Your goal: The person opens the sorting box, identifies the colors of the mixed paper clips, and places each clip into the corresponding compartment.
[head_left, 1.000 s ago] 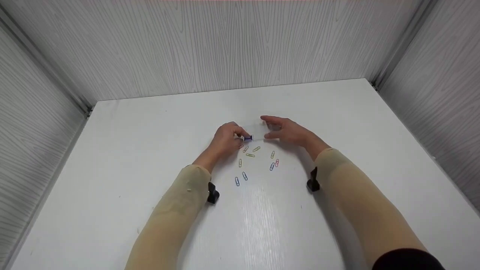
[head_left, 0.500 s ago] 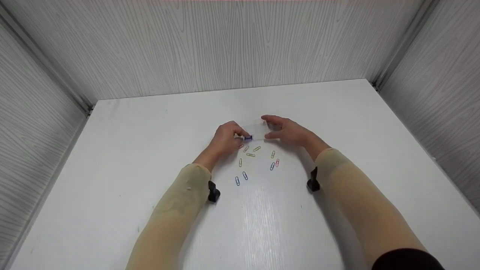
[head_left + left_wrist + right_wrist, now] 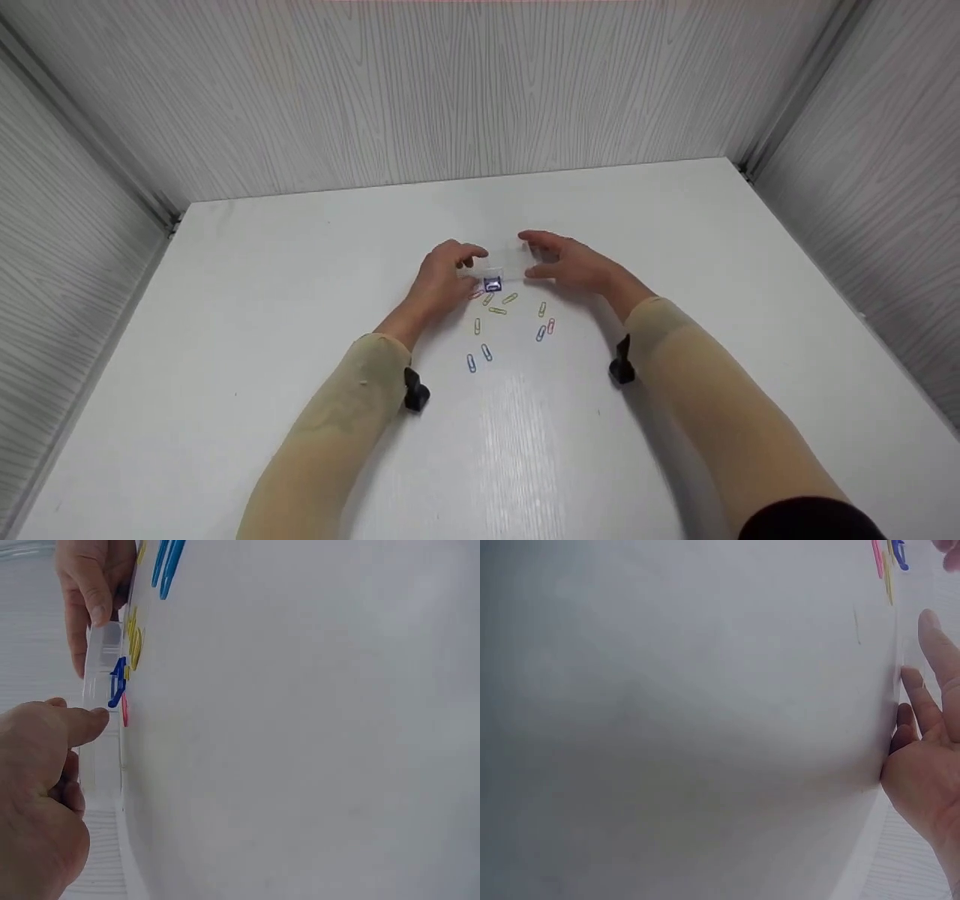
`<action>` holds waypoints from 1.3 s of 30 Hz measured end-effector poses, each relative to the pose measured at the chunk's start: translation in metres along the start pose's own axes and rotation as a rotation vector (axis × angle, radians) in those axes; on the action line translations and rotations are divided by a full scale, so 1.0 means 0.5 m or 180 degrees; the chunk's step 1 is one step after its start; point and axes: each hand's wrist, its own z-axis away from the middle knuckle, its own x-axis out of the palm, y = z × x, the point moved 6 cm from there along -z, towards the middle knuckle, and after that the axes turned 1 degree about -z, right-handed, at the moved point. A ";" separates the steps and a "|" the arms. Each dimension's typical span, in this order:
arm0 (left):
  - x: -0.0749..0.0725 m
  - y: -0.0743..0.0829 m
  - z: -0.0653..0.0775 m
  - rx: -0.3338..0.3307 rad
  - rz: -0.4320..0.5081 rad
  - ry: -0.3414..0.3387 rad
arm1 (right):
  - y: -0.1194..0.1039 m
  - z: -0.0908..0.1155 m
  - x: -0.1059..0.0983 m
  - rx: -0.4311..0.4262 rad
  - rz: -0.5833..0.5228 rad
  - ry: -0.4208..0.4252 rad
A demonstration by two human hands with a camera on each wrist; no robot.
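Note:
A small clear plastic box (image 3: 510, 262) lies on the table, hard to see against the white. A blue latch (image 3: 493, 284) on its front tilts outward; in the left wrist view the latch (image 3: 118, 682) stands out from the box wall. My left hand (image 3: 442, 279) grips the left end of the box, thumb at the front and fingers behind, its thumb tip just beside the latch. My right hand (image 3: 576, 262) holds the right end between thumb and fingers. Several coloured paper clips (image 3: 498, 310) lie just in front of the box.
Two blue paper clips (image 3: 478, 358) lie nearer to me, and a red paper clip (image 3: 551, 326) lies beside another blue one on the right. A grained back wall (image 3: 465, 90) and side walls enclose the white table (image 3: 225, 315).
The blue latch has swung outward and down from the box front. My left hand has drawn back slightly to the left, off the latch. The right hand keeps its hold.

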 end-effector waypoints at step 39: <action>-0.070 -0.067 0.003 -0.0456 0.0546 0.0391 | 0.002 -0.001 0.004 -0.0027 -0.0014 0.0098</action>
